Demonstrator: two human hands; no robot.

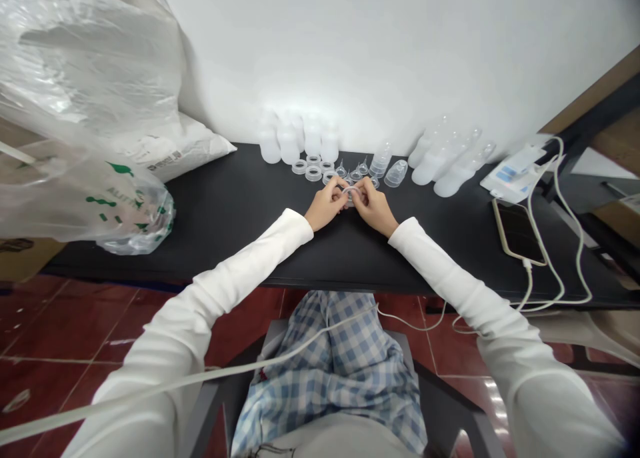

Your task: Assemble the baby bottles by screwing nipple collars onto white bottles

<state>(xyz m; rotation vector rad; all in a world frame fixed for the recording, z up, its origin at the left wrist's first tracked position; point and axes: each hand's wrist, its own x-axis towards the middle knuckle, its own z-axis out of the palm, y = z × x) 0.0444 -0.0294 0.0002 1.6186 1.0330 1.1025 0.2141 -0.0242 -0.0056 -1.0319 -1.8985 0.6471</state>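
Observation:
Between my two hands, just above the black table [225,205], is a whitish bottle collar ring [351,190]. My left hand [327,205] pinches its left side, and my right hand [373,205] grips the right side. Whether a nipple sits inside the ring is hidden by my fingers. Right behind my hands lie several loose collar rings [313,173] and several clear silicone nipples [355,175]. Two clear caps [397,173] are to the right of them. Several frosted baby bottles without tops [287,143] stand against the wall at the back left.
Several capped bottles [453,171] stand at the back right. Farther right are a white power strip [515,171], a phone [520,231] and loose cables [560,278]. Plastic bags [125,205] fill the left side. A white cable [225,373] crosses in front of my lap.

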